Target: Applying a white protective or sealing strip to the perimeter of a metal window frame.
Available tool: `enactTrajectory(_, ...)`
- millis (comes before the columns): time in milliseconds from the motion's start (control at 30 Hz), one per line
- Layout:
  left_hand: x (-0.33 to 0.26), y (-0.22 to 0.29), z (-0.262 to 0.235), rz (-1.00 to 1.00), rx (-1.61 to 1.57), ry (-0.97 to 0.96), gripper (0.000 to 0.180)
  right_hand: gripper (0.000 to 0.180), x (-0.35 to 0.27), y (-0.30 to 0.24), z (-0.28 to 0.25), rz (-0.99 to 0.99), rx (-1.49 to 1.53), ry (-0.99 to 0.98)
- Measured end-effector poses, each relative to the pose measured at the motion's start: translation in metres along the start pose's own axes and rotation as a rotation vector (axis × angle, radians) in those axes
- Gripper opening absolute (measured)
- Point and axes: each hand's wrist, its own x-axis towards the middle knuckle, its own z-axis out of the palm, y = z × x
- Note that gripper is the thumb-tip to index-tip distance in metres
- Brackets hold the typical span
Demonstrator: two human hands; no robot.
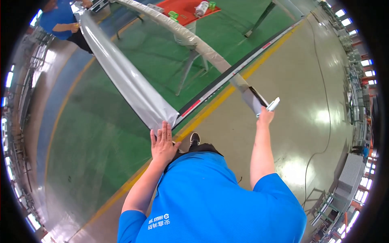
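The silver film's (127, 79) near end is touched by the open left hand (162, 148); a white item (274, 104) is clasped by the right hand (265, 116). Glossy film seems laid along the frame's (221, 82) left side, the near corner apparently unfinished; the straight right side is uncovered. Beyond, a crinkled beam (210, 56) is seen.

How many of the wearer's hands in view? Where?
2: left hand at the near end of the silvery sheet; right hand gripping a white object. Neither hidden.
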Motion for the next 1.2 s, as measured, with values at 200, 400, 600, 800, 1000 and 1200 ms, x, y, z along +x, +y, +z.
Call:
enactTrajectory(200,0.008,-0.001,-0.004,0.036,-0.115,-0.057,0.092,0.03,0.125,0.045,-0.031,0.246,0.017,-0.107)
enactTrajectory(400,0.007,-0.005,-0.009,0.127,-0.072,-0.045,0.088,0.03,0.13,0.076,0.017,0.601,0.208,-0.141)
enactTrajectory(600,0.031,0.006,-0.02,0.258,-0.12,0.024,0.09,0.039,0.074,0.032,0.039,0.468,0.092,-0.203)
enactTrajectory(800,0.074,0.021,-0.025,0.469,-0.021,-0.058,0.087,0.042,-0.025,-0.052,0.054,-0.31,-0.546,-0.181)
enactTrajectory(1000,0.065,-0.005,-0.02,0.618,-0.073,0.121,0.08,0.036,-0.19,-0.195,0.121,-0.475,-0.678,-1.328)
enactTrajectory(1200,0.014,-0.015,0.021,0.516,-0.037,0.289,0.062,0.03,-0.239,-0.187,0.161,-1.108,-0.773,-1.754)
